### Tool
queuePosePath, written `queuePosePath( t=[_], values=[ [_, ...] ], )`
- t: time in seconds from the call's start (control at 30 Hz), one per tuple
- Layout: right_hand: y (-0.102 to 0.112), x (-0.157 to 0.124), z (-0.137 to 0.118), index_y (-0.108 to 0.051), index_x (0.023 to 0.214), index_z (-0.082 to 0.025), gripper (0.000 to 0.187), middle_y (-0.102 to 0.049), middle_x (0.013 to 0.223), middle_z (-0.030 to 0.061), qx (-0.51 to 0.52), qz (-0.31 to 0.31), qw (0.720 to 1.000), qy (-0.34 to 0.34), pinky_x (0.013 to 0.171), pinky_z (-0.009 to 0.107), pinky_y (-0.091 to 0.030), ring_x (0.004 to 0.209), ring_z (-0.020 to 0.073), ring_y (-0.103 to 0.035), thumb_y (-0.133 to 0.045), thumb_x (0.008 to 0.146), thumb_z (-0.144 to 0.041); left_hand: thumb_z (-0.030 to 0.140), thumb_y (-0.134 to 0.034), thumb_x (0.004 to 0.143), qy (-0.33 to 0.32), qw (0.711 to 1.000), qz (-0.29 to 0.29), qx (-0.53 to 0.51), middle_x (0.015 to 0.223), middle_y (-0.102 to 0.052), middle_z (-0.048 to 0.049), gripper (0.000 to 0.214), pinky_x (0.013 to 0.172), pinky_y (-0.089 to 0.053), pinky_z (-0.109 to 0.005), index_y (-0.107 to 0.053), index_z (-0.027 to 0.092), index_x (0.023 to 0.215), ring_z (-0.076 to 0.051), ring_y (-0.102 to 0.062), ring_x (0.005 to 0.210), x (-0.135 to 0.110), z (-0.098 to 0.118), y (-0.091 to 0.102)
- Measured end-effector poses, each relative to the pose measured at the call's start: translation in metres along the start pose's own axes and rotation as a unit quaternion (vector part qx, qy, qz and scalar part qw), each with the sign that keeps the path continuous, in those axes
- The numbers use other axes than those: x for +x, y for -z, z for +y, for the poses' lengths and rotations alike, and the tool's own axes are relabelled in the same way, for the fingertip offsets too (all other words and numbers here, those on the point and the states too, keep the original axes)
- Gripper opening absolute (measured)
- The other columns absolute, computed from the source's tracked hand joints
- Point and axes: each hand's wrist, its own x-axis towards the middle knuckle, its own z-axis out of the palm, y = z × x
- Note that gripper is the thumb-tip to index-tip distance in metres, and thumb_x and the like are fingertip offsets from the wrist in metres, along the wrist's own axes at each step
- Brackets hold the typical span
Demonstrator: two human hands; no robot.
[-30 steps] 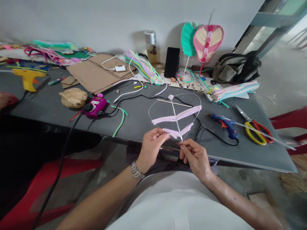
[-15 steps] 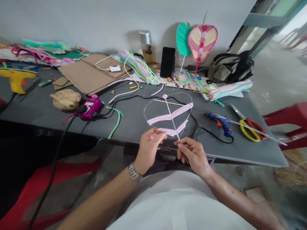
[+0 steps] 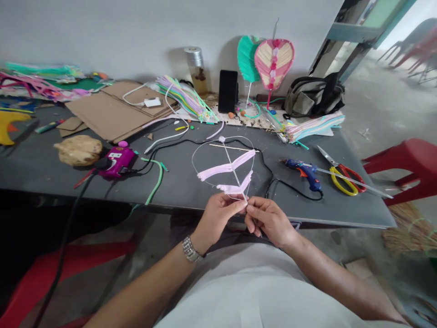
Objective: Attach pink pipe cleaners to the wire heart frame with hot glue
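Observation:
A heart-shaped wire frame (image 3: 192,165) is held up just over the table's front edge. Two pale pink pipe-cleaner strips (image 3: 226,165) cross it, the lower one shorter, and a white central stem (image 3: 229,166) runs through them to a pink bead at the top. A thin wooden stick (image 3: 232,147) lies across the upper part. My left hand (image 3: 218,220) and my right hand (image 3: 269,220) meet at the frame's lower tip, pinching the wire and stem between their fingers. A metal wristwatch sits on my left wrist.
On the grey table lie a blue glue gun (image 3: 305,172), yellow-and-red scissors (image 3: 344,180), a magenta glue gun (image 3: 118,161), black cords, green tubing and cardboard sheets (image 3: 109,109). Pipe-cleaner bundles, a phone and finished leaf shapes stand at the back. A red chair (image 3: 406,168) stands right.
My two hands have drawn closer and now meet at the frame's lower tip. The whole scene has slid left in view as the head camera turned right.

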Motion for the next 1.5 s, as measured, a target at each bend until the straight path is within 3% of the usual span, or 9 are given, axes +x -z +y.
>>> queuePosePath(
  t=[0.17, 0.33, 0.47, 0.57, 0.7, 1.0, 1.23, 1.5],
  values=[
    [0.001, 0.000, -0.002, -0.064, 0.082, -0.016, 0.036, -0.059, 0.049, -0.0037, 0.053, -0.046, 0.997, -0.038, 0.036, 0.019, -0.025, 0.037, 0.0062, -0.039, -0.075, 0.082, -0.050, 0.025, -0.084, 0.074, 0.043, 0.990, -0.091, -0.094, 0.065, -0.062, 0.0004, 0.016, 0.070, -0.049, -0.024, -0.075, 0.013, 0.081, -0.010, -0.058, 0.064, 0.002, 0.001, 0.004],
    [0.001, 0.001, 0.003, -0.066, 0.083, -0.016, 0.039, -0.062, 0.053, -0.0021, 0.018, -0.051, 0.998, -0.017, 0.039, 0.020, -0.033, 0.038, 0.0079, -0.046, -0.072, 0.085, -0.055, 0.030, -0.082, 0.076, 0.069, 0.986, -0.088, -0.125, 0.058, -0.056, 0.0039, 0.022, 0.062, -0.054, -0.031, -0.067, 0.015, 0.077, -0.014, -0.062, 0.053, -0.002, 0.001, -0.001],
    [0.002, 0.001, 0.007, -0.066, 0.082, -0.017, 0.037, -0.068, 0.067, 0.0019, -0.123, 0.044, 0.988, 0.080, 0.054, 0.024, -0.045, 0.056, 0.0122, -0.062, -0.068, 0.089, -0.054, 0.034, -0.082, 0.075, 0.007, 0.997, -0.024, -0.077, 0.059, -0.060, 0.0033, 0.025, 0.053, -0.052, -0.029, -0.064, 0.016, 0.076, -0.015, -0.062, 0.049, -0.003, 0.003, -0.006],
    [0.003, -0.001, 0.007, -0.071, 0.088, -0.019, 0.028, -0.070, 0.081, 0.0034, -0.224, 0.155, 0.946, 0.174, 0.069, 0.027, -0.050, 0.074, 0.0147, -0.065, -0.069, 0.090, -0.046, 0.030, -0.083, 0.074, -0.074, 0.994, 0.072, 0.034, 0.070, -0.067, 0.0000, 0.020, 0.062, -0.052, -0.023, -0.069, 0.015, 0.074, -0.012, -0.063, 0.063, -0.003, 0.003, -0.006],
    [0.001, -0.001, 0.004, -0.072, 0.090, -0.021, 0.019, -0.072, 0.086, 0.0044, -0.258, 0.209, 0.917, 0.220, 0.073, 0.029, -0.050, 0.079, 0.0172, -0.065, -0.072, 0.089, -0.040, 0.034, -0.083, 0.073, -0.070, 0.991, 0.087, 0.080, 0.068, -0.067, 0.0005, 0.023, 0.057, -0.050, -0.023, -0.070, 0.015, 0.076, -0.011, -0.060, 0.057, -0.006, 0.002, -0.007],
    [0.000, 0.001, 0.007, -0.068, 0.083, -0.021, 0.017, -0.069, 0.075, 0.0011, -0.221, 0.208, 0.929, 0.210, 0.066, 0.027, -0.046, 0.068, 0.0142, -0.060, -0.070, 0.090, -0.036, 0.036, -0.087, 0.067, 0.000, 0.998, 0.059, 0.025, 0.062, -0.066, -0.0003, 0.031, 0.042, -0.036, -0.018, -0.071, 0.014, 0.082, -0.012, -0.061, 0.053, -0.009, -0.009, -0.011],
    [0.001, 0.003, 0.011, -0.066, 0.080, -0.020, 0.020, -0.066, 0.072, 0.0002, -0.220, 0.202, 0.930, 0.214, 0.065, 0.027, -0.045, 0.066, 0.0136, -0.057, -0.070, 0.090, -0.038, 0.036, -0.086, 0.068, 0.010, 0.996, 0.079, 0.031, 0.052, -0.063, 0.0005, 0.029, 0.044, -0.037, -0.018, -0.070, 0.013, 0.074, -0.007, -0.049, 0.045, -0.009, -0.015, -0.010],
    [-0.002, 0.003, 0.008, -0.064, 0.078, -0.021, 0.023, -0.065, 0.070, 0.0003, -0.202, 0.188, 0.938, 0.210, 0.064, 0.027, -0.046, 0.065, 0.0138, -0.056, -0.071, 0.089, -0.040, 0.036, -0.090, 0.062, 0.006, 0.995, 0.096, 0.022, 0.049, -0.061, 0.0012, 0.031, 0.045, -0.039, -0.020, -0.069, 0.014, 0.067, -0.008, -0.050, 0.044, -0.009, -0.013, -0.011]
  ],
)
